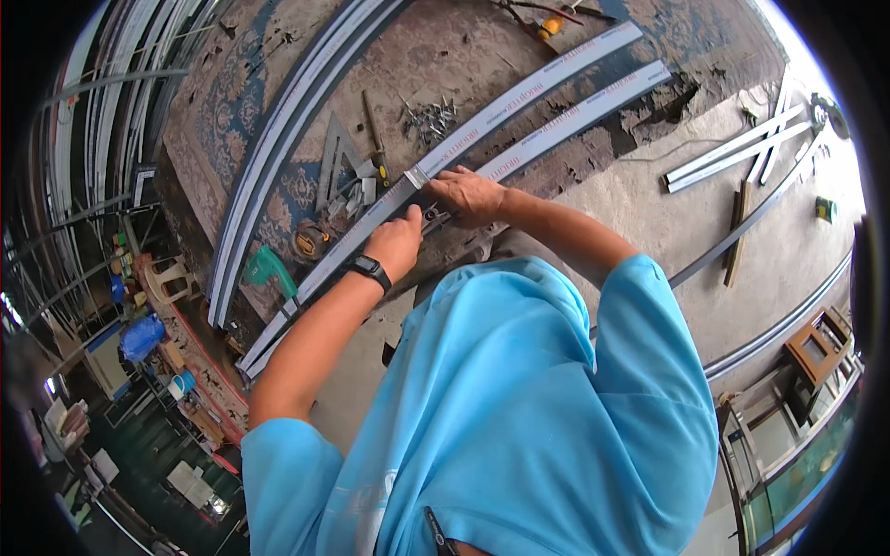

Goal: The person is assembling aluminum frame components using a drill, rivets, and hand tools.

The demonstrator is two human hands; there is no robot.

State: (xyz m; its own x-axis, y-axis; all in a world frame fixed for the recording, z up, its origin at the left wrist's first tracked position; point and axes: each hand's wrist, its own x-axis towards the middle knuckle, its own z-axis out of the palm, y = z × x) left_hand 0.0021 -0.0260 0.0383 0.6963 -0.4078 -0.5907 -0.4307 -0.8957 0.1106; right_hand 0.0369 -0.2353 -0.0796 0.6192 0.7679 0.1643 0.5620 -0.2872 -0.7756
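Long aluminium profiles with printed white film lie on a carpet-covered workbench [417, 76]. At the near profile [547, 79], a small silver metal piece [416, 176] sits across it. My right hand [468, 196] has curled fingers against the profile's near edge, beside that piece. My left hand [397, 243], below a black wristwatch [370, 271], is closed with the thumb up. A small metal part [431, 215] shows between both hands; its kind and what each hand grips are hidden. A second filmed profile [584, 116] lies just right of my right hand.
Beyond my hands lie a set square [336, 159], a yellow-and-black-handled screwdriver [375, 130] and a pile of screws [431, 119]. A green power tool [269, 271] stands left. More long profiles [287, 120] cross the bench; others lie on the floor at right.
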